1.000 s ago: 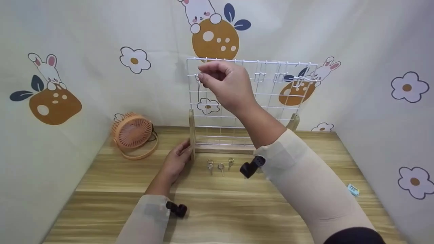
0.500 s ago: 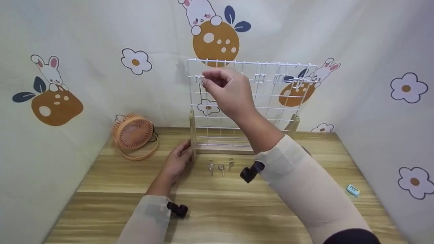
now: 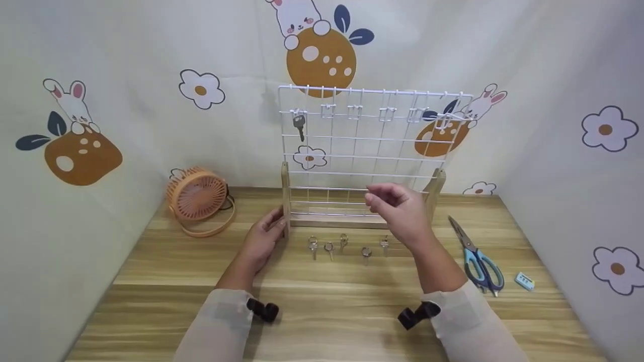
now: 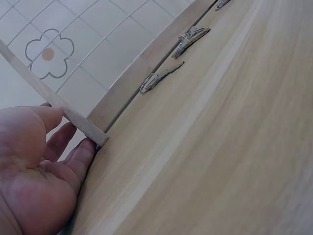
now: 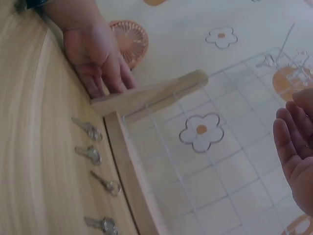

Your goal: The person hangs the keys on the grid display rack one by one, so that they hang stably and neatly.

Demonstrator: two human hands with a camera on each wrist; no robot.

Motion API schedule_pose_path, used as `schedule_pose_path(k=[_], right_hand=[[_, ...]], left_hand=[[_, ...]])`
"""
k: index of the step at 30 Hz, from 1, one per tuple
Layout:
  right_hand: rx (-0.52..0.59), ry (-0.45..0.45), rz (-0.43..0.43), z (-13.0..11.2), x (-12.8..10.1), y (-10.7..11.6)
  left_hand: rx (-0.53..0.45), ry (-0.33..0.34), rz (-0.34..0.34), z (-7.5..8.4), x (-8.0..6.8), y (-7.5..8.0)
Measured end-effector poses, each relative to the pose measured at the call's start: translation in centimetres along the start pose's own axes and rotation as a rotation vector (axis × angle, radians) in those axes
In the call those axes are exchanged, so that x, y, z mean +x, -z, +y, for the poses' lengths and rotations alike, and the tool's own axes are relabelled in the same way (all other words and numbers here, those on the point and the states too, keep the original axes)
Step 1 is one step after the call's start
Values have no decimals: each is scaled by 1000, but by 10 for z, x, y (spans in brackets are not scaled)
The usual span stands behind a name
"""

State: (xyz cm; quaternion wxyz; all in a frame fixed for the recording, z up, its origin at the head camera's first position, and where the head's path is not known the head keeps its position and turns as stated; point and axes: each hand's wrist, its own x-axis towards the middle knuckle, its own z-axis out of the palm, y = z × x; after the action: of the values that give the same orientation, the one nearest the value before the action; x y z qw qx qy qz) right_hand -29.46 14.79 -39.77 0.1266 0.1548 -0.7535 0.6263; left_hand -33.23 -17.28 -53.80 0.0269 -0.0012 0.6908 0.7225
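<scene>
The left hand [image 3: 261,242] has its fingertips pressed to the outer side of the rack's [image 3: 332,220] left upright [image 3: 286,193], while the right hand [image 3: 402,215] is raised in front of the rack, fingers loosely bent, thumb and forefinger tips just apart. One hung key [image 3: 300,123] dangles at the rack's upper left; five loose keys [image 3: 366,252] lie before its base, scissors [image 3: 471,247] to its right, fan [image 3: 201,196] to its left
</scene>
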Motion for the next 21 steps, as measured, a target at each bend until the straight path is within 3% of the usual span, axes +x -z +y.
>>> schedule_pose_path(k=[8, 12, 21], right_hand=[[-160, -184, -105, 58, -12, 38], [-211, -279, -91, 84, -16, 44], [-234, -331, -54, 131, -20, 46]], left_hand=[[-17, 8, 1, -1, 0, 1], [-5, -1, 10, 0, 1, 0], [-2, 4, 21, 1, 0, 0]])
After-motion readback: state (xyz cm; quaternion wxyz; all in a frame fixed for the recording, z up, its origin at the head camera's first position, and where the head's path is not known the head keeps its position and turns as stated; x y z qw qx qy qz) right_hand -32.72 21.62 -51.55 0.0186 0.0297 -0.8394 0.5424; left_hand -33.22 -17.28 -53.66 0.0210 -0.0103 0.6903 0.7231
